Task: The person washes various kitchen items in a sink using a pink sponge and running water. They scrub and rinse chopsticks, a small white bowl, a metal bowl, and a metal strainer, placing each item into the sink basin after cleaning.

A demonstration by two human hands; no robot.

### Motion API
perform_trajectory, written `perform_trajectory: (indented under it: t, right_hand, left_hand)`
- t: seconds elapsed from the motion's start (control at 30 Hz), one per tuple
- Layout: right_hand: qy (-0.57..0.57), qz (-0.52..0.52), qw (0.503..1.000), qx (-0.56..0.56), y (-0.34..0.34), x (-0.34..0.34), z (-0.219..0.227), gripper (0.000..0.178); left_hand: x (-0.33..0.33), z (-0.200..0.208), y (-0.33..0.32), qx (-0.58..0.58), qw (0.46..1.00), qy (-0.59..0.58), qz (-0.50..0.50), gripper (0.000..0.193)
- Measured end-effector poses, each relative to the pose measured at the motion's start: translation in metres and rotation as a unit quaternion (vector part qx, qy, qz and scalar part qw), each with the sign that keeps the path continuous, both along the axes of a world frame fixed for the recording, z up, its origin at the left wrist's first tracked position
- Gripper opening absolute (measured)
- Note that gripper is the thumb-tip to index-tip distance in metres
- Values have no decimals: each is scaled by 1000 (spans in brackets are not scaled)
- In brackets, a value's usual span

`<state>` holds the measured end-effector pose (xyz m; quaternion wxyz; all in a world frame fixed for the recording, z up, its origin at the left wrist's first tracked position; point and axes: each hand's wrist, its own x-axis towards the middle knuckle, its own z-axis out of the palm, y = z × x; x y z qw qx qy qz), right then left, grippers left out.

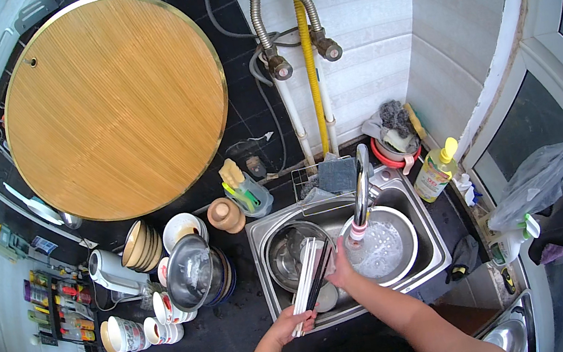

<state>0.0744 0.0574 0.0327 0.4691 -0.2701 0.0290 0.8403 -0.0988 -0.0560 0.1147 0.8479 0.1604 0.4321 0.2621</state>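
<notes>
L hand (290, 324): fingers curled shut round the near end of a bundle of long thin chopsticks (313, 273), pale w/ a few dark ones; bundle slants up and away from the palm over the sink.
R hand (343, 270): fingers closed on the bundle's far end, just beside the L hand's grip; how tight is hard to tell, partly hidden.
Sink (422, 217): brushed stainless steel, rectangular, under both hands.
Small steel bowl (285, 252): round, dull grey, just left of the R hand, under the chopsticks.
White round basin (388, 247): holds foamy water, just right of the R hand.
Tap (362, 189): curved chrome, right above the R hand, pouring into the basin.
Round bamboo board (114, 106): big, fine-grained, metal-rimmed, leaning far up-left of the hands.
Yellow squeeze bottle (436, 175): plastic, well right of the R hand.
</notes>
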Motion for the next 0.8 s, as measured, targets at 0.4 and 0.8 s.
perform_trajectory:
  t: [0.4, 0.8]
  right_hand:
    - [-348, 157, 865, 325, -41, -18, 66, 27]
    - [-540, 136, 331, 761, -30, 7, 66, 34]
  left_hand:
    - [1, -43, 17, 173, 961, 211, -42, 23]
    - [-3, 42, 37, 4, 981, 41, -188, 27]
